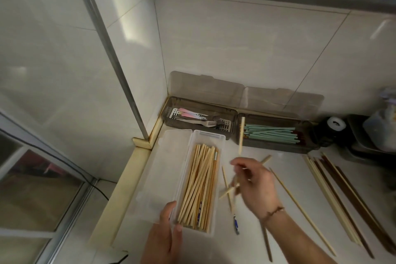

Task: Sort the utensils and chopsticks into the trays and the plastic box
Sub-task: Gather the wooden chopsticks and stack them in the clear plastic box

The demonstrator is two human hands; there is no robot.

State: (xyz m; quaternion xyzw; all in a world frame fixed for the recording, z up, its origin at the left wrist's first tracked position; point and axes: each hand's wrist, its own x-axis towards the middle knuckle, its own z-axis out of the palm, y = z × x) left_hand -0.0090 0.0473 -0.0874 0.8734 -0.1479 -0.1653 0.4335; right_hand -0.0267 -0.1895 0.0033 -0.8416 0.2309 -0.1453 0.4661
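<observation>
Clear plastic box (209,141) on the counter, lid folded open to its left, already packed with pale wooden chopsticks (200,186) lying lengthwise. Steadied at the near end by the left hand (165,236), thumb and fingers curled round the corner, probably so that it stays put while filling. Just right of it, the right hand (255,184) blurred, fingers curled round a few loose chopsticks (228,192), likely bound for the box. More sticks (334,197) farther right. Behind: fork tray (199,120), teal-chopstick tray (276,135).

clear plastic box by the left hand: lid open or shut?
Open. The clear plastic box shows its pale wooden chopsticks uncovered; its lid lies flipped flat alongside.
</observation>
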